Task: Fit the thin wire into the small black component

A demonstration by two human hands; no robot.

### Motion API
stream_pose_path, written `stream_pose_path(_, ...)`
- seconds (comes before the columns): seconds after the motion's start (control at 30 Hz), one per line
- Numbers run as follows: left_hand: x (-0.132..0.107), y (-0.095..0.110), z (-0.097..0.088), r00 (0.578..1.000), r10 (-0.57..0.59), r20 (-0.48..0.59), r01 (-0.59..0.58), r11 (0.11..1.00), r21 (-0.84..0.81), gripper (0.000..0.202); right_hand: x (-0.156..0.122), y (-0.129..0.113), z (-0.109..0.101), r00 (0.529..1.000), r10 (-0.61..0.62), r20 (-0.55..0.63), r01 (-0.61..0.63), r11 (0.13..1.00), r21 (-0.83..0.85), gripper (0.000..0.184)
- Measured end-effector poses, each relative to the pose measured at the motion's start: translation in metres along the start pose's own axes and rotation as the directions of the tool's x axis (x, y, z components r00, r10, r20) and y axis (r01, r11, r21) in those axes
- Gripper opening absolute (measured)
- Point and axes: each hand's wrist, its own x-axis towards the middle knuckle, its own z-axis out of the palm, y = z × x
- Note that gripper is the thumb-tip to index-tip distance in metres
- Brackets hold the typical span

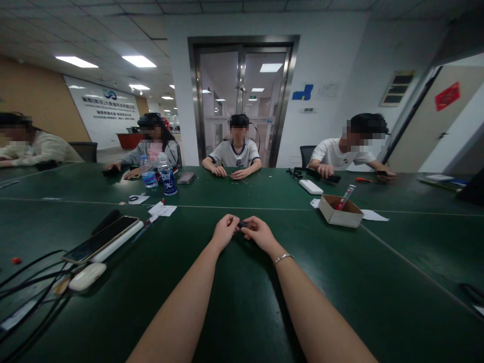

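Observation:
Both my hands meet over the green table [249, 282], straight in front of me. Between them is a small dark object [242, 224], too small and too covered by fingers to name. My left hand [226, 231] is closed, its thumb and fingers pinching the object's left end. From the other side, the bent fingers of my right hand [260, 233] grip the right end. A silvery bracelet [283, 257] circles my right wrist.
To the left lie a phone [102, 238], a white case [87, 277] and black cables [34, 292]. An open box [340, 212] with a red-and-clear tube stands at right. Bottles [167, 174] stand farther off. Several people sit across the table.

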Motion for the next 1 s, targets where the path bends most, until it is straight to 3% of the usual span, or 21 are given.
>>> stream_pose_path(0.13, 0.001, -0.005, -0.001, 1.000, 0.006, 0.003, -0.007, 0.999, 0.049, 0.035, -0.005, -0.001, 0.008, 0.987, -0.143, -0.076, 0.114, 0.946, -0.304, 0.019)
stream_pose_path(0.23, 0.000, -0.006, -0.001, 1.000, 0.026, -0.009, -0.024, 0.990, 0.139, 0.036, -0.009, -0.006, 0.010, 0.979, -0.182, -0.087, 0.121, 0.877, -0.465, 0.015)
stream_pose_path(0.53, -0.004, 0.005, 0.000, 0.995, 0.047, -0.093, -0.014, 0.944, 0.331, 0.032, -0.012, -0.016, 0.014, 0.983, -0.169, -0.074, 0.094, 0.803, -0.589, 0.015)
stream_pose_path(0.67, -0.005, 0.009, 0.003, 0.987, 0.064, -0.150, -0.005, 0.930, 0.367, 0.030, -0.012, -0.018, 0.025, 0.977, -0.212, -0.030, 0.123, 0.670, -0.733, 0.014)
stream_pose_path(0.77, -0.008, 0.012, 0.006, 0.990, 0.045, -0.130, 0.011, 0.915, 0.404, 0.029, -0.013, -0.022, 0.032, 0.984, -0.176, 0.029, 0.127, 0.574, -0.809, 0.011)
stream_pose_path(0.87, -0.016, 0.021, 0.000, 0.997, 0.013, -0.074, 0.025, 0.871, 0.490, 0.026, -0.024, -0.038, 0.029, 0.981, -0.101, 0.165, 0.193, 0.519, -0.833, 0.021)
stream_pose_path(1.0, -0.047, 0.037, -0.040, 0.994, -0.093, 0.049, 0.056, 0.865, 0.498, 0.032, -0.064, -0.086, -0.009, 0.914, 0.127, 0.385, 0.275, 0.504, -0.819, 0.044)
